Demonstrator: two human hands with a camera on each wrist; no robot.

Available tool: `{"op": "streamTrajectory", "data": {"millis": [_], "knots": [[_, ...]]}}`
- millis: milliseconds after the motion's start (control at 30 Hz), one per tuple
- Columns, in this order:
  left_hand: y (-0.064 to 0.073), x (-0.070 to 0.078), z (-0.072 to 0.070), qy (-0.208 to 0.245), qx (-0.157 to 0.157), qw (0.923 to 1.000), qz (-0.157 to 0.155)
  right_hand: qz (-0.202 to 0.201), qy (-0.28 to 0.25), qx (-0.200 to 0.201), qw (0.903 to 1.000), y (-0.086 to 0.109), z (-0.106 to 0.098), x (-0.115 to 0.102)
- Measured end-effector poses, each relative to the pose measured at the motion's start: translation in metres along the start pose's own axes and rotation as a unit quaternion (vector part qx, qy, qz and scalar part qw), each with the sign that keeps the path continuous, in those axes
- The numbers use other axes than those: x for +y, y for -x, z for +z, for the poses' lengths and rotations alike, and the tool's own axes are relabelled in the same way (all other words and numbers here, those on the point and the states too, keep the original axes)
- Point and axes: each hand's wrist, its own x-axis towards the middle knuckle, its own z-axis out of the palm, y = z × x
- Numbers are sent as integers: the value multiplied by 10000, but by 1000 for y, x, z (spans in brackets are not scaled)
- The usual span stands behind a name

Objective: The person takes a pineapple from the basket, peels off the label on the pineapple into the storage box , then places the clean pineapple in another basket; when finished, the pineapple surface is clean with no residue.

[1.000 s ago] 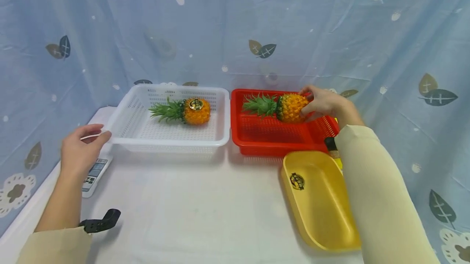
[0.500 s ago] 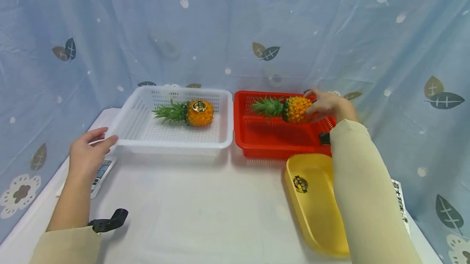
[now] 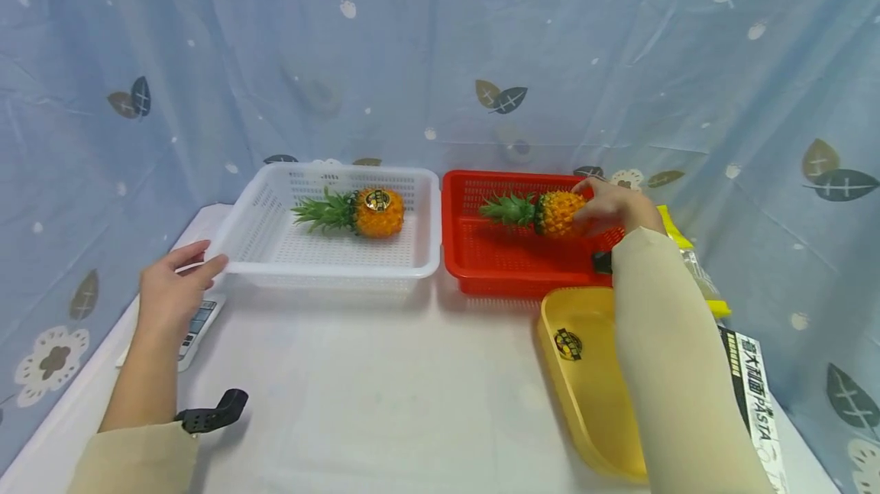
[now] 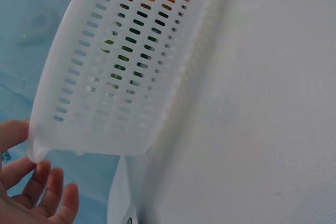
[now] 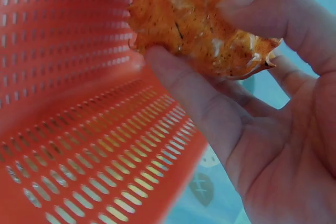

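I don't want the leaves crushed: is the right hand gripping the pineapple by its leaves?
No, the right hand holds the pineapple by its body, with the leaves pointing away.

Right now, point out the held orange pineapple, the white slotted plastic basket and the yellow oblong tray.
Held orange pineapple (image 3: 552,213): head view, on its fruit body.
White slotted plastic basket (image 3: 330,271): head view, on its front rim.
Yellow oblong tray (image 3: 596,383): head view, on its bare floor.

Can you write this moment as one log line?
left hand: pinches white basket at corner | right hand: holds pineapple by leafless end, at red basket | white basket: second pineapple lying inside
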Motion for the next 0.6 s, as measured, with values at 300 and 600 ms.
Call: {"op": "streamTrajectory", "data": {"millis": [300,600], "knots": [[-1,-2,2,-18,46,10000,-62,219,31,245,9995,-11,7,8],[-2,-4,2,-50,75,10000,29,462,259,293,9982,-19,6,10]]}}
